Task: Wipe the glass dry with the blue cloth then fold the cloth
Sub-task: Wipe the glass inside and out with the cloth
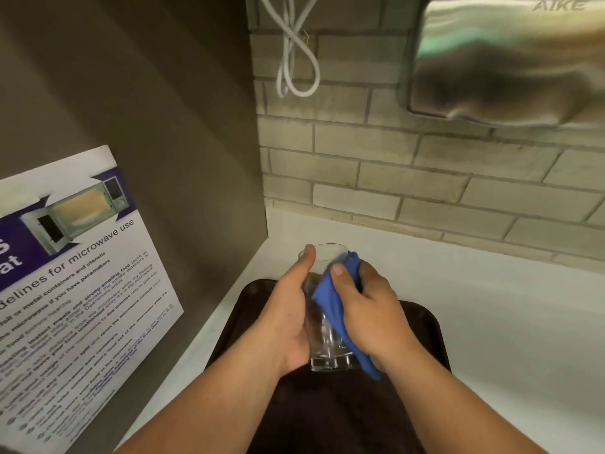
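Drying under way: above the dark brown tray [422,326], left hand [288,319] clamps the clear tumbler glass [327,345], right hand [370,309] pinches the blue cloth [330,303] against its side. Folding (likely over that tray) comes after.

Two bare forearms [203,411] (no sleeves, no rings)

A: How many glasses are there?
B: One glass [327,326], at six o'clock.
A: Cloths?
B: One blue cloth [332,298], against the glass.
A: Hands?
B: Two: a left hand [288,309] and a right hand [370,306].
A: Trays?
B: One dark tray [425,326] on the white surface [491,306].
A: On the walls?
B: One microwave poster [75,273] at nine o'clock, one looped white cable [296,60] at twelve, one steel hand dryer [510,57] at two.
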The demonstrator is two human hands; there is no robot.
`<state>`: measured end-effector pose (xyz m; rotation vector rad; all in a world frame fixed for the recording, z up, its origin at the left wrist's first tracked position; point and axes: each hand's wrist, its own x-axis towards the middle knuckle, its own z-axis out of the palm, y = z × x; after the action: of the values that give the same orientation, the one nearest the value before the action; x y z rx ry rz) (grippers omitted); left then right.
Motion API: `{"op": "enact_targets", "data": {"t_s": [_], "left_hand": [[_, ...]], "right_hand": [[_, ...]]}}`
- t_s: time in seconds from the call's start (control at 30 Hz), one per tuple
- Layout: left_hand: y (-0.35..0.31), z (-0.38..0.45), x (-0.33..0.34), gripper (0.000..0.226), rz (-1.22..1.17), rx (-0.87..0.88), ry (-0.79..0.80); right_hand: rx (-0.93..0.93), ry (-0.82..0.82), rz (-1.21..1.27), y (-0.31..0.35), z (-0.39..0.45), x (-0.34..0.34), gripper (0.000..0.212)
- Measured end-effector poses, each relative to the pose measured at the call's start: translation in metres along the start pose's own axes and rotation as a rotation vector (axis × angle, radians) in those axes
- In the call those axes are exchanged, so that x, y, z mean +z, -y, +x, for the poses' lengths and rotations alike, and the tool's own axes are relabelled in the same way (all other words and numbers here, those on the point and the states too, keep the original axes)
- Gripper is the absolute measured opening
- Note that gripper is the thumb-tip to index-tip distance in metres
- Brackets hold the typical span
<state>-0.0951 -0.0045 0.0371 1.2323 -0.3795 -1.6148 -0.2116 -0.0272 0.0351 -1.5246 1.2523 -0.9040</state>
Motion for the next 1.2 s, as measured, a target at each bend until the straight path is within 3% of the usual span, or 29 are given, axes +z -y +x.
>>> {"op": "enact_targets", "data": {"t_s": [0.17, 0.33, 0.4, 0.47, 0.57, 0.67, 0.8, 0.9, 1.0, 1.1, 1.2], "left_hand": [[0.002, -0.001, -0.010, 0.069, -0.042, 0.049, 0.024], [0.001, -0.002, -0.007, 0.072, -0.064, 0.034, 0.018], [0.003, -0.002, -0.007, 0.073, -0.049, 0.019, 0.034], [0.008, -0.005, -0.002, 0.074, -0.008, 0.008, 0.038], [0.016, -0.008, 0.006, 0.073, 0.010, 0.010, 0.022], [0.013, -0.010, 0.011, 0.074, -0.024, 0.024, 0.015], [-0.001, -0.003, 0.006, 0.084, -0.129, -0.044, -0.046], [-0.006, -0.002, 0.002, 0.082, -0.068, -0.052, -0.098], [0.001, -0.008, 0.008, 0.073, 0.011, -0.005, -0.085], [0.005, -0.011, 0.013, 0.071, 0.016, 0.019, -0.044], [-0.004, -0.007, 0.013, 0.073, -0.028, 0.028, -0.036]], "right_hand": [[-0.062, 0.022, 0.031, -0.001, 0.000, -0.001, 0.034], [0.001, 0.271, 0.166, -0.019, -0.001, -0.009, 0.064], [-0.056, 0.323, 0.123, -0.024, -0.007, -0.015, 0.065], [-0.101, 0.278, 0.038, -0.024, -0.014, -0.015, 0.055], [-0.079, 0.065, 0.097, -0.011, -0.010, -0.011, 0.029], [0.049, -0.037, 0.167, -0.001, 0.005, -0.017, 0.038], [0.061, 0.213, 0.237, -0.013, -0.008, -0.022, 0.036], [-0.041, 0.365, 0.045, -0.016, -0.030, -0.016, 0.034], [-0.160, 0.175, -0.137, -0.008, -0.021, -0.007, 0.035], [-0.060, -0.042, 0.001, 0.007, 0.003, -0.008, 0.037], [0.033, -0.045, 0.067, 0.010, 0.009, -0.016, 0.036]]}}
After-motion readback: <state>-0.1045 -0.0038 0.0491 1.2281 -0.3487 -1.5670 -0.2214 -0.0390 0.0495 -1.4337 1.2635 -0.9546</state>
